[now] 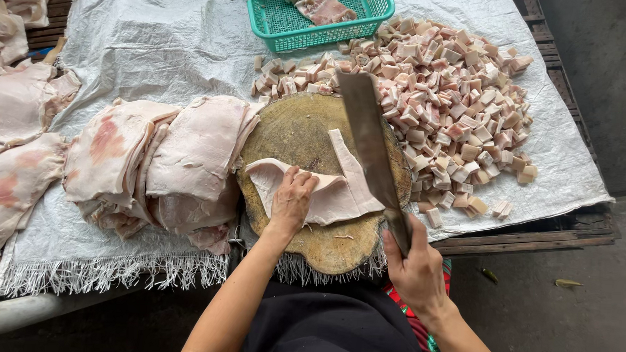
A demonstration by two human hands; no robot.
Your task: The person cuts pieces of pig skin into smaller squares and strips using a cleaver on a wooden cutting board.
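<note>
A round wooden chopping block (308, 130) sits at the table's near edge. On it lies a pale slab of pork skin (337, 191). My left hand (292, 200) presses flat on the slab's left part. My right hand (415, 265) grips the handle of a long cleaver (368, 140); its blade reaches away from me over the slab's right side and the block. Whether the blade touches the meat I cannot tell.
A big heap of cut meat cubes (446, 97) lies right of and behind the block. Stacked uncut slabs (162, 159) lie to the left on a white woven sheet (164, 36). A green plastic basket (317, 11) stands at the back. Grey floor is on the right.
</note>
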